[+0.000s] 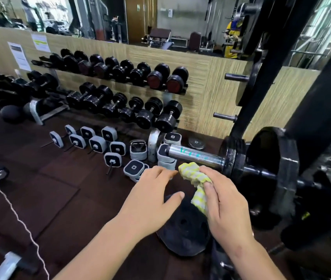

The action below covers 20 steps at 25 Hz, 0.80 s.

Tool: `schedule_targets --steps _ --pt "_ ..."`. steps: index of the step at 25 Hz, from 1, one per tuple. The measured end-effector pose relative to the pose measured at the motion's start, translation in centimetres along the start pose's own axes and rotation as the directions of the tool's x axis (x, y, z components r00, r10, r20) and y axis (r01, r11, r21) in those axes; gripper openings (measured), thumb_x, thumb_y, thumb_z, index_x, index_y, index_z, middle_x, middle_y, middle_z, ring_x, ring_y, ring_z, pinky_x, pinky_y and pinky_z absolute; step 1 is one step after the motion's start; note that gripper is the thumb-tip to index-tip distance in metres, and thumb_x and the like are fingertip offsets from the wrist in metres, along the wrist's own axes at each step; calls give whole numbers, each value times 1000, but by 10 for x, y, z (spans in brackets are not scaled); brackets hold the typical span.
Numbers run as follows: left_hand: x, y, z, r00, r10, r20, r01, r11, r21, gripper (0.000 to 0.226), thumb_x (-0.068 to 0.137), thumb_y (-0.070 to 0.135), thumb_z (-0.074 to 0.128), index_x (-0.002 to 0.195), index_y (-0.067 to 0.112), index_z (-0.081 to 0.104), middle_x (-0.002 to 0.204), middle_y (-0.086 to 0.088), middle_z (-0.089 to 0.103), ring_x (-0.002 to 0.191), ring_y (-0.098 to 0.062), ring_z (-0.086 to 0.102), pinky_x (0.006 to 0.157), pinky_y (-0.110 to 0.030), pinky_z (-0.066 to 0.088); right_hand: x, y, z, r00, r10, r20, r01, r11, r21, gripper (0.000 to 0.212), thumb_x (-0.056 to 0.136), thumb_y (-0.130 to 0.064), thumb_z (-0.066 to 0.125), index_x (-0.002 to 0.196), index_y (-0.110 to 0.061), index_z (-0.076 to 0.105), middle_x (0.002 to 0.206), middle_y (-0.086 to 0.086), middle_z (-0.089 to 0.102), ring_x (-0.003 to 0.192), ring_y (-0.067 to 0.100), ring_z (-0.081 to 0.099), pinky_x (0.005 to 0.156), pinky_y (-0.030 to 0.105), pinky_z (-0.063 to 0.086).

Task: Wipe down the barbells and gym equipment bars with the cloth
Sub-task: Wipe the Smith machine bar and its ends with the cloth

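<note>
Head view: your right hand (224, 201) bunches the soft, light cloth (195, 178) (limp, so keep it wadded); left hand (150, 197) fingers spread, empty, near the rigid steel barbell sleeve (194, 155).

Two hands (180, 199), one cloth (195, 178)

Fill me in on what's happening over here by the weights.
A person is cleaning gym gear. The right hand grips a bunched yellow-and-white checked cloth just below the chrome barbell sleeve, which sticks out from black plates on a rack. The cloth is not on the sleeve. The left hand hovers open beside the cloth, holding nothing. Racks of dumbbells line the wall behind.
</note>
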<state>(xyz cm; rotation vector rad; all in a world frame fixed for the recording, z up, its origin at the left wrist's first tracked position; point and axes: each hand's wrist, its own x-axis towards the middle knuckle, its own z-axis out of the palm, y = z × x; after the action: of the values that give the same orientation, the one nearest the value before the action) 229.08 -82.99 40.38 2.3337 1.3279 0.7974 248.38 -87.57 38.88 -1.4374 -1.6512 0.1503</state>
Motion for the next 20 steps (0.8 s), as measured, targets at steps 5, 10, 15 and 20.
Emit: schedule_targets --steps 5,10,15,20 --pt "68 -34 -5 999 13 31 -12 1000 -13 50 91 51 56 138 35 47 126 20 48 122 -2 37 101 -20 34 66 19 31 998 51 35 -51 999 -20 34 104 -32 39 133 -42 53 124 -38 54 121 -5 53 100 11 38" --pt "124 -62 -9 993 91 77 -88 995 -41 48 91 48 59 136 34 49 129 20 48 125 -2 36 99 -17 30 112 20 46 994 98 41 -92 988 -126 35 107 -24 41 134 -41 55 127 -30 56 124 -2 49 103 7 31" --pt "183 -94 6 945 274 180 -256 960 -118 49 91 48 59 135 29 50 130 17 47 125 -3 36 103 -22 33 134 30 65 979 150 -134 -185 934 -306 36 105 -23 42 136 -27 58 134 -13 58 128 6 48 109 10 29" --pt "217 -126 14 876 367 312 -334 930 -153 52 92 50 57 139 31 47 135 17 43 131 -5 33 102 -18 27 133 50 109 934 353 -56 -328 783 -529 39 100 -42 46 131 -24 63 147 5 52 141 27 42 121 40 28"
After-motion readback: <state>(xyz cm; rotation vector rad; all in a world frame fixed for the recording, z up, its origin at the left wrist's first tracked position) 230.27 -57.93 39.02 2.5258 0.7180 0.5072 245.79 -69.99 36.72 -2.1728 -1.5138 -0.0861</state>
